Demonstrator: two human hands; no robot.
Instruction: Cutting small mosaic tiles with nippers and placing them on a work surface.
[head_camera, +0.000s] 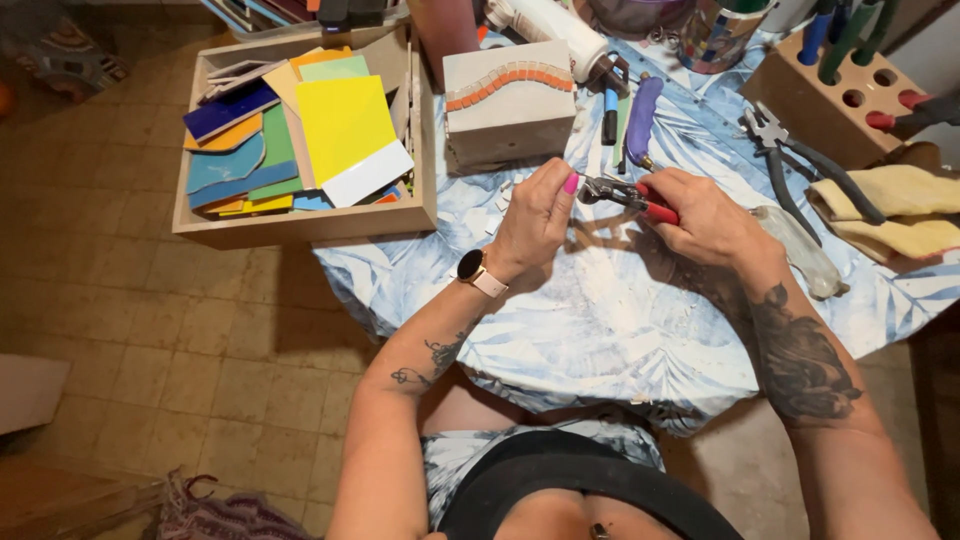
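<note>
The right hand (705, 215) gripped red-handled nippers (625, 193) above the table (600, 320), fingers wrapped shut around the handles. The left hand (535, 215) pinched something too small to identify at the nippers' tip, near the grey block (508, 105).

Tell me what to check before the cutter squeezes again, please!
1. Right hand grips the red-handled nippers: ok.
2. Left hand fingertips meet the nipper jaws: ok; the piece between them is too small to see: cannot tell.
3. Fingers out of the jaws: cannot tell, they are very close.
4. Work held over the blue-and-white tablecloth, so chips land there: ok.
5. Spare pliers lie apart, to the right: ok.
6. Grey block with the orange mosaic stripe stands just behind the hands: ok.
</note>
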